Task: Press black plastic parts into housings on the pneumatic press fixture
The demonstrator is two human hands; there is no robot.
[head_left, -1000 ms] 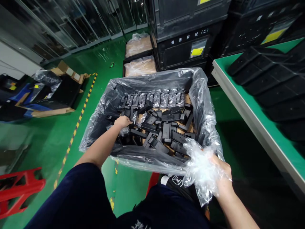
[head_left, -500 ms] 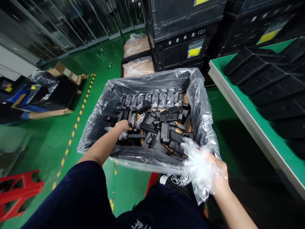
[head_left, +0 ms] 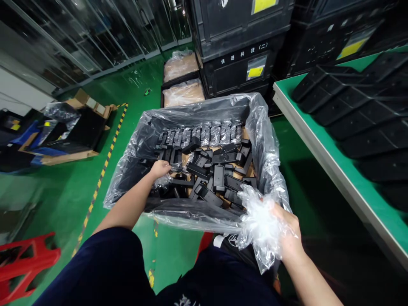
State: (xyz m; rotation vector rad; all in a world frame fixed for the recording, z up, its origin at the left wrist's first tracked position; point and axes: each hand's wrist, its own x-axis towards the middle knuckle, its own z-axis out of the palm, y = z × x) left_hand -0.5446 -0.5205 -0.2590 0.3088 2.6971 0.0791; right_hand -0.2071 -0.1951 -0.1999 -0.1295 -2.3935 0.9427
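Observation:
A black crate [head_left: 223, 106] lined with a clear plastic bag [head_left: 270, 165] stands in front of me, filled with several loose black plastic parts [head_left: 216, 174]. A row of parts wrapped in film [head_left: 204, 134] lies at the back. My left hand [head_left: 160, 168] reaches into the crate's left side, fingers curled down onto the black parts; what it holds is hidden. My right hand [head_left: 283, 231] is closed on a bunched corner of the plastic bag at the crate's near right corner.
A green-topped table [head_left: 321, 153] on the right carries stacked black trays [head_left: 357, 106]. Black crates [head_left: 242, 63] stand stacked behind. Bagged brown boxes [head_left: 183, 80] sit on the green floor. Cardboard and bags [head_left: 73, 123] lie left, beside a yellow-black floor line. A red stool [head_left: 25, 265] stands at bottom left.
My view has shifted slightly, with the crate sitting a little lower left. My left hand has drawn back slightly toward the crate's left side. My right hand keeps its grip on the bag.

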